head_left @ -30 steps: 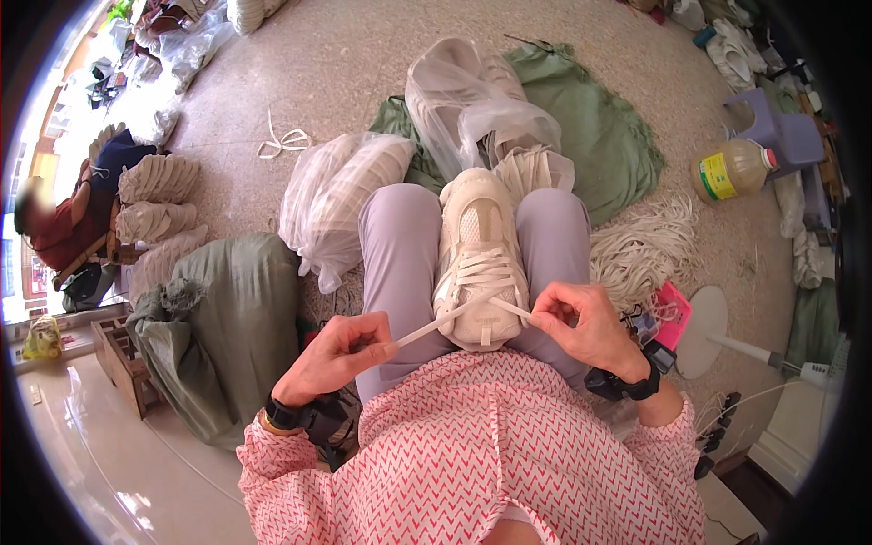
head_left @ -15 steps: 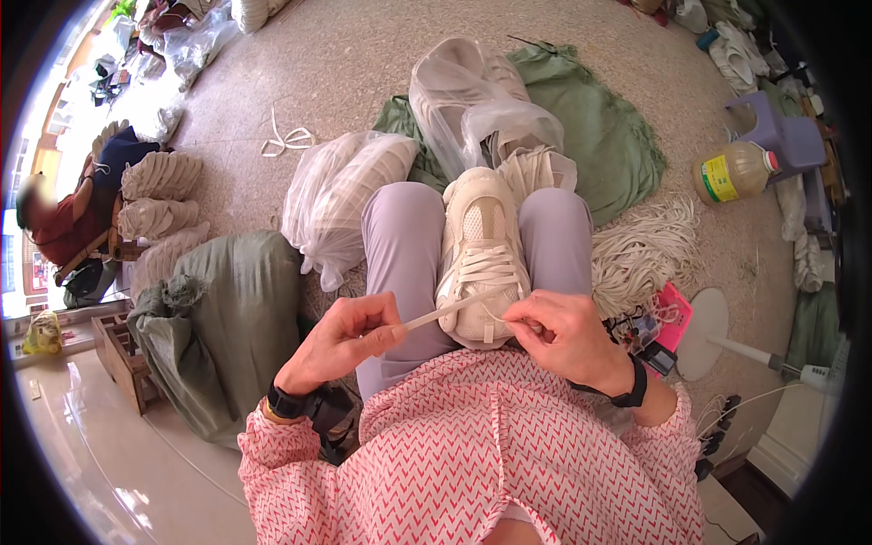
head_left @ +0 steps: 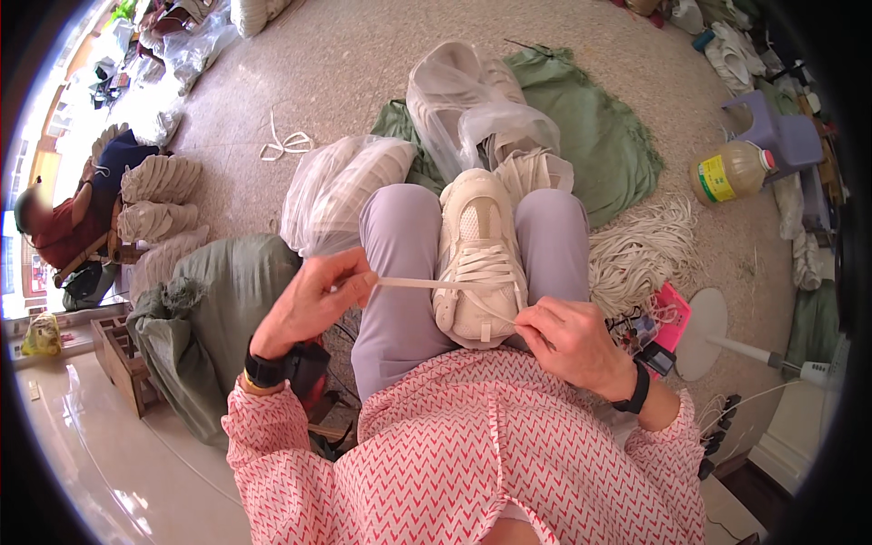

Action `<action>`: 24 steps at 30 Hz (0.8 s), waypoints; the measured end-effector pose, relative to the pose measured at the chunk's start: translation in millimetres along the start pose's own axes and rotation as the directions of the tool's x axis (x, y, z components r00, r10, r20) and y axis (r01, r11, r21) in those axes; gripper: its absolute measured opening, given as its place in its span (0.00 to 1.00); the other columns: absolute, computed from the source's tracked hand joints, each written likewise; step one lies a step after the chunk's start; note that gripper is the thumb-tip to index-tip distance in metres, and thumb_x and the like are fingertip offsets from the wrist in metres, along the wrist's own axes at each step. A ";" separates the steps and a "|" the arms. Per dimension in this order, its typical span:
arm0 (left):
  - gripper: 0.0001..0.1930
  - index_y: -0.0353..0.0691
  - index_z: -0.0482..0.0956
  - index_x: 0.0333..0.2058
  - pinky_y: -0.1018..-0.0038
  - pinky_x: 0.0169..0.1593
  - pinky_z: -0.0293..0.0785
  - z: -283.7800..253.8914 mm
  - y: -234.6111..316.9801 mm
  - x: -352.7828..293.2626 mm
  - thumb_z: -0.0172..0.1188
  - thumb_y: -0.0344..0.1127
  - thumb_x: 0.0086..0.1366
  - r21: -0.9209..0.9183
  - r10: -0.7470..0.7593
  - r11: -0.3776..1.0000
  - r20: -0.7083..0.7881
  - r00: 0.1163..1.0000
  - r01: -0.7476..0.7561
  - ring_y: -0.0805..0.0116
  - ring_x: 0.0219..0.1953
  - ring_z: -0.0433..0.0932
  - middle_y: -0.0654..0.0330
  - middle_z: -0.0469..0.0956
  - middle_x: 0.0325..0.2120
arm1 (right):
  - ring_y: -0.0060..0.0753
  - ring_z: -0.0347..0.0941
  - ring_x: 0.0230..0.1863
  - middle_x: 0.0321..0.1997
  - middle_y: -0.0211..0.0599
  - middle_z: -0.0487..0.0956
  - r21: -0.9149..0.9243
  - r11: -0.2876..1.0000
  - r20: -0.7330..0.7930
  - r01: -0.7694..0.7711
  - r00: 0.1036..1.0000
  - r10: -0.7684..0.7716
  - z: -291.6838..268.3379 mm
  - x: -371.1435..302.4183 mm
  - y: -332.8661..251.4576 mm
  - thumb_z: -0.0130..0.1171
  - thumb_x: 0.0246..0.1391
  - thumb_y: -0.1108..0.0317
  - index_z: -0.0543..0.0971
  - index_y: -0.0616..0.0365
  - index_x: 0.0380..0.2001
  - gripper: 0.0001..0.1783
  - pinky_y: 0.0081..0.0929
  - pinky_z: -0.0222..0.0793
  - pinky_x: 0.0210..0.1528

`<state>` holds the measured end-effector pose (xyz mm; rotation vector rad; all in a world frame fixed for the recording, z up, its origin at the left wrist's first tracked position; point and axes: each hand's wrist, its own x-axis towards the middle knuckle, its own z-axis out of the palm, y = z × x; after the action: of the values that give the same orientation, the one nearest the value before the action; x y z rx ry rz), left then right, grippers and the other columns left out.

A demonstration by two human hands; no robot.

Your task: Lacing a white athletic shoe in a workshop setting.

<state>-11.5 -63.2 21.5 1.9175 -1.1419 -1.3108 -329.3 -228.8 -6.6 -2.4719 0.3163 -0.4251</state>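
While a cream shoe [head_left: 474,195] sits between two knees [head_left: 400,218], its laces [head_left: 483,265] are held from both sides

As the shoe points its toe toward the far side, its heel end lies near the wearer's patterned top [head_left: 454,427]. The left hand [head_left: 313,295], just left of the shoe, grasps one lace end [head_left: 413,282] between thumb and fingers, and that length runs taut and almost level to the lacing. The right hand [head_left: 577,338], near the heel end on the right, has its fingertips pinched together on the other lace end [head_left: 490,311], which slants from the lacing.

Beyond the left knee is a clear bag of shoes [head_left: 341,195], with a green sack [head_left: 241,291] farther left. On the right, a heap of pale laces [head_left: 640,250] lies on the floor [head_left: 363,73] beside a pink tray [head_left: 673,313]. Farther right, a large bottle [head_left: 749,162] stands near a purple stool [head_left: 790,138]. On the far side, more bagged shoes [head_left: 450,104] rest on green cloth [head_left: 595,136].
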 end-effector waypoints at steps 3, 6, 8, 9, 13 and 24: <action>0.13 0.34 0.76 0.31 0.76 0.30 0.64 -15.4 -2.1 12.7 0.59 0.36 0.74 0.060 0.065 0.996 -0.063 0.996 -0.062 0.80 0.26 0.67 0.67 0.75 0.22 | 0.41 0.79 0.28 0.28 0.35 0.78 0.015 0.999 -0.001 -0.030 1.000 0.030 -0.4 -1.4 0.1 0.68 0.54 0.73 0.80 0.57 0.33 0.06 0.35 0.75 0.29; 0.11 0.33 0.77 0.33 0.75 0.33 0.66 -29.1 -9.6 25.5 0.61 0.35 0.72 0.076 0.160 0.986 -0.160 0.974 -0.150 0.78 0.28 0.70 0.64 0.76 0.23 | 0.42 0.79 0.28 0.29 0.35 0.79 0.033 0.999 -0.038 -0.030 0.999 0.032 -1.1 1.5 -3.6 0.69 0.54 0.74 0.80 0.57 0.33 0.06 0.36 0.75 0.29; 0.07 0.32 0.77 0.36 0.72 0.42 0.73 -31.4 -6.3 38.4 0.61 0.31 0.70 0.332 0.355 0.909 -0.300 0.885 -0.252 0.73 0.36 0.78 0.60 0.81 0.30 | 0.43 0.80 0.28 0.29 0.36 0.79 0.053 0.998 -0.051 -0.040 0.998 0.042 -5.3 4.8 -3.7 0.69 0.53 0.75 0.80 0.57 0.33 0.07 0.36 0.75 0.30; 0.07 0.32 0.77 0.36 0.72 0.42 0.73 -26.6 -3.4 42.3 0.61 0.31 0.70 0.334 0.356 0.908 -0.301 0.885 -0.252 0.73 0.36 0.78 0.60 0.81 0.30 | 0.43 0.80 0.28 0.29 0.36 0.79 0.053 0.998 -0.052 -0.038 0.998 0.041 -7.7 6.4 -4.7 0.69 0.53 0.75 0.80 0.57 0.33 0.07 0.36 0.75 0.30; 0.06 0.32 0.80 0.40 0.67 0.51 0.77 12.9 26.1 49.5 0.62 0.20 0.63 0.245 0.516 0.848 -0.179 0.838 -0.470 0.61 0.45 0.83 0.54 0.84 0.39 | 0.41 0.78 0.26 0.27 0.35 0.77 0.024 0.999 -0.050 -0.036 0.998 0.037 -19.8 11.0 -8.0 0.69 0.51 0.76 0.80 0.57 0.34 0.08 0.34 0.73 0.28; 0.04 0.34 0.73 0.41 0.67 0.43 0.74 89.9 59.8 52.0 0.59 0.23 0.69 -0.231 0.515 0.848 0.144 0.845 -0.477 0.61 0.36 0.79 0.56 0.78 0.32 | 0.35 0.77 0.30 0.31 0.34 0.74 -0.246 0.946 -0.025 0.210 0.974 -0.223 -30.5 20.5 -20.4 0.66 0.48 0.74 0.79 0.60 0.37 0.11 0.33 0.75 0.30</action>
<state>-106.4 -135.7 11.7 1.2502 -1.4409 -1.2739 -319.2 -235.3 33.7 -2.7517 0.1217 -0.5741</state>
